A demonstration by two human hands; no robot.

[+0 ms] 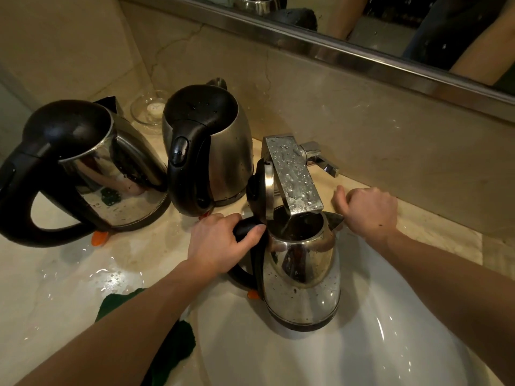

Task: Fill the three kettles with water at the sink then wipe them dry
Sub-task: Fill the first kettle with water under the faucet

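A steel kettle (302, 280) with its lid flipped up stands in the white sink (376, 338), its mouth right under the wet chrome faucet spout (292, 174). My left hand (220, 243) grips its black handle. My right hand (366, 210) hovers with curled fingers on the counter just past the kettle's spout, below the faucet lever (323, 160), holding nothing that I can see. Two more steel kettles with black lids closed stand on the counter: one at far left (92, 168), one at centre (207, 146). A dark green cloth (172, 349) lies partly under my left forearm.
The marble counter (69, 288) is wet with puddles at the left. A clear glass dish (149, 108) sits in the back corner behind the kettles. A mirror (390, 23) with a metal frame runs along the wall above.
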